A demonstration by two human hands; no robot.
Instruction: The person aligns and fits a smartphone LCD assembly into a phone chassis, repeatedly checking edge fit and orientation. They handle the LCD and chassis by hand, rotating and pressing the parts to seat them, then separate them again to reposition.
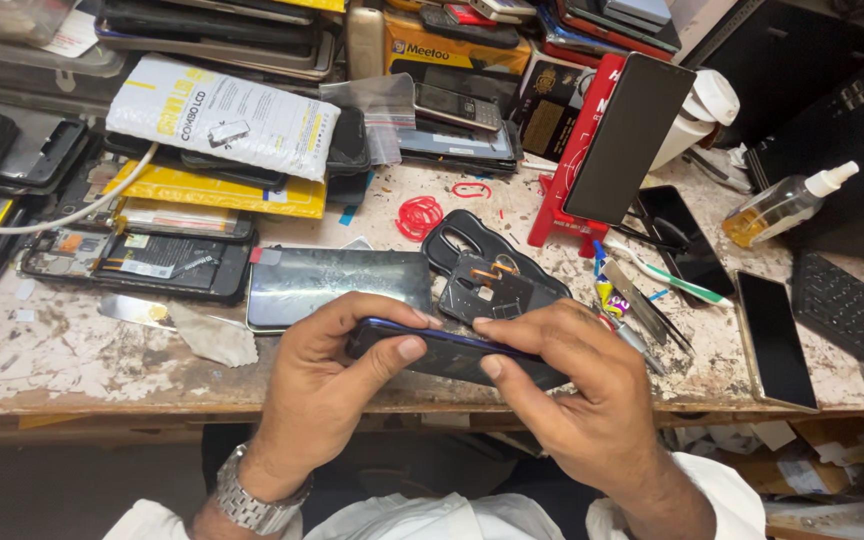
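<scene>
dark phone (452, 355) in both grips, left hand (327, 390) and right hand (577, 395), at bench edge (102, 400)

A worn, paint-chipped wooden workbench (72, 365) fills the scene, its pale top scarred and stained. Behind its front edge, stacked phone parts and boxes (252, 40) crowd the back of the bench. At the bench's right end sits a black keyboard (852, 315); below the bench, shadowed floor holds scattered paper scraps (792, 450).
</scene>
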